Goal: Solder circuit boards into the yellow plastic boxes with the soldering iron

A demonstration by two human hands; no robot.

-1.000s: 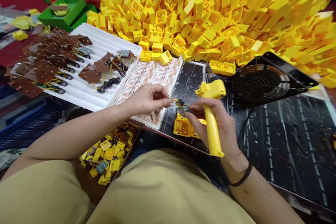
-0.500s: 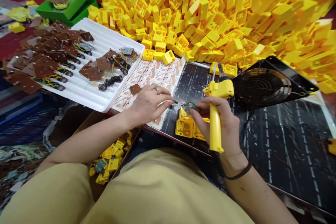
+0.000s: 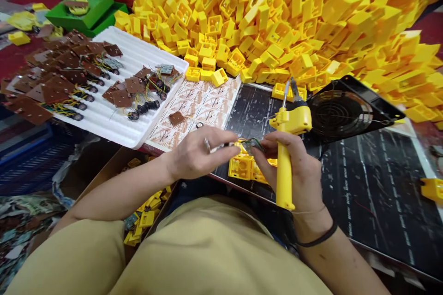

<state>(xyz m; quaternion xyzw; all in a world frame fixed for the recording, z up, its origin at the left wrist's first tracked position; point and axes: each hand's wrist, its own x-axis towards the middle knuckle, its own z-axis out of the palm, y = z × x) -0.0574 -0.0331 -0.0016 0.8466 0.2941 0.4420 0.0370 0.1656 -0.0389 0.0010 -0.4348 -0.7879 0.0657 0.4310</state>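
A yellow soldering gun (image 3: pixel 284 170) is held upright in my right hand (image 3: pixel 302 163), its metal tip pointing away from me. The thumb and fingertips of that hand also pinch a small green circuit board (image 3: pixel 252 146) with thin wires on it. My left hand (image 3: pixel 195 152) is closed in a pinch at the wires (image 3: pixel 244 140) on the board's left side; its fingertips partly hide them. Under both hands lies an opened yellow plastic casing (image 3: pixel 240 167). A brown square board (image 3: pixel 176 118) rests beyond my left hand, near a small round black part (image 3: pixel 200 125).
A white foam tray (image 3: pixel 138 136) at left bears brown boards with wires and round black parts. Yellow casings (image 3: pixel 214 23) are heaped across the back. A black fan (image 3: pixel 341 108) lies at right. Green trays (image 3: pixel 88 11) stand back left; a blue crate (image 3: pixel 24 147) is below.
My left hand has moved slightly right and closer to the board, its fingers more tightly pinched. A small round black part now shows beyond it. My right hand keeps hold of the soldering gun and board.
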